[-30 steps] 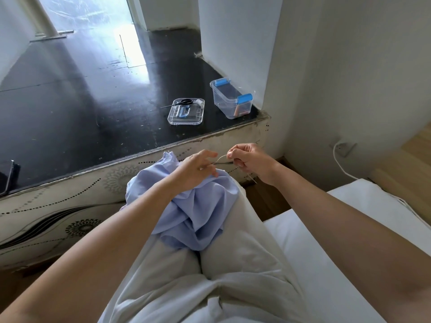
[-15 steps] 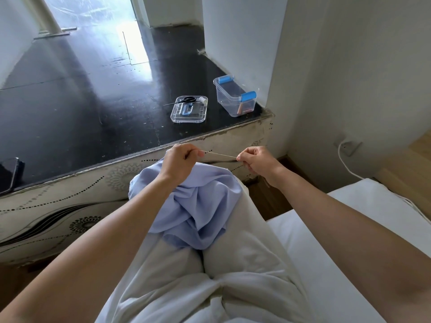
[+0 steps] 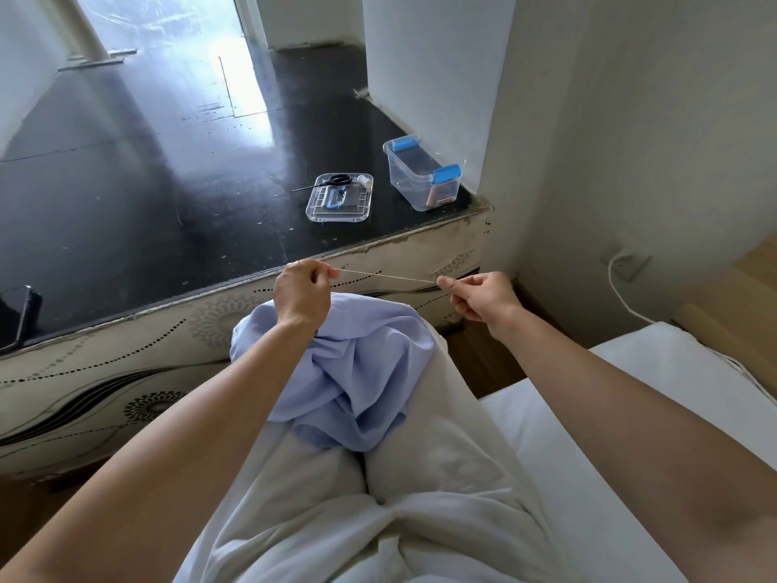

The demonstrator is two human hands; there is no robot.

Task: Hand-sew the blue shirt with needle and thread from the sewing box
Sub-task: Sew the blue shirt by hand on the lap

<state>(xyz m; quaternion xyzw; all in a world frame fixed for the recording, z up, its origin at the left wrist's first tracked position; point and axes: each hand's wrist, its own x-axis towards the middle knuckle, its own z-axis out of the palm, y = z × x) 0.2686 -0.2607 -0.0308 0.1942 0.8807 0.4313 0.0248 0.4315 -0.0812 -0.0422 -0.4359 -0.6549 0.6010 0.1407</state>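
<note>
The thread (image 3: 384, 276) runs taut between the two hands, each end pinched. The left hand (image 3: 300, 292) pinches it between thumb and curled fingers. The right hand (image 3: 479, 294) pinches the other end the same way, its other fingers curled in. Just below both hands, touching the left wrist, the shirt (image 3: 357, 372) lies bunched on the person's knees. Beyond the hands is a black ledge (image 3: 168, 183). On it, beyond the right hand, stands the open clear box (image 3: 420, 178). Its lid (image 3: 340, 199) lies beyond the left hand, with scissors (image 3: 332, 180) across its far edge. Well left of the left hand, a phone (image 3: 17, 317) sits at the ledge's edge. Under the right forearm is a white bed (image 3: 630, 393).
</note>
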